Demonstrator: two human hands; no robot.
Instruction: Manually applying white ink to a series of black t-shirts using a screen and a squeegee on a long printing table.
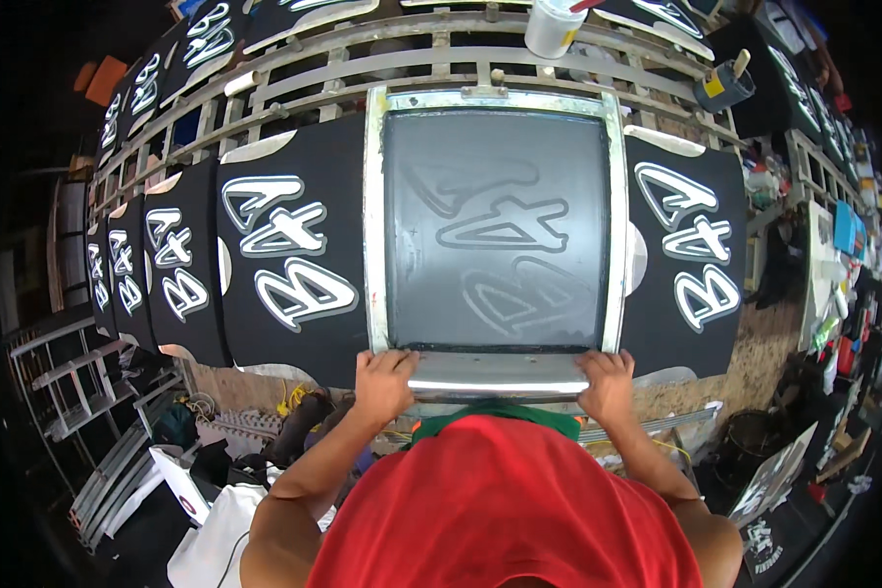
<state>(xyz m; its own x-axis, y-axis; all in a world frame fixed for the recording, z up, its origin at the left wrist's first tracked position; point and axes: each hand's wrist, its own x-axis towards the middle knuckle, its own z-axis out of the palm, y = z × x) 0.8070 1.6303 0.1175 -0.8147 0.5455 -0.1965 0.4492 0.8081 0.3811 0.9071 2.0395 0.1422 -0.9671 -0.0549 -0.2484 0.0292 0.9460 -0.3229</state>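
On the screen frame (616, 216), each hand (384, 384) hides a near corner.

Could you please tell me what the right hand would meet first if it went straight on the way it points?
The right hand would most likely meet the near right corner of the screen frame; depth is unclear, and it seems to touch it already.

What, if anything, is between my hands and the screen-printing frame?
Nothing visible: your left hand and right hand are both at the near corners of the screen-printing frame, touching it.
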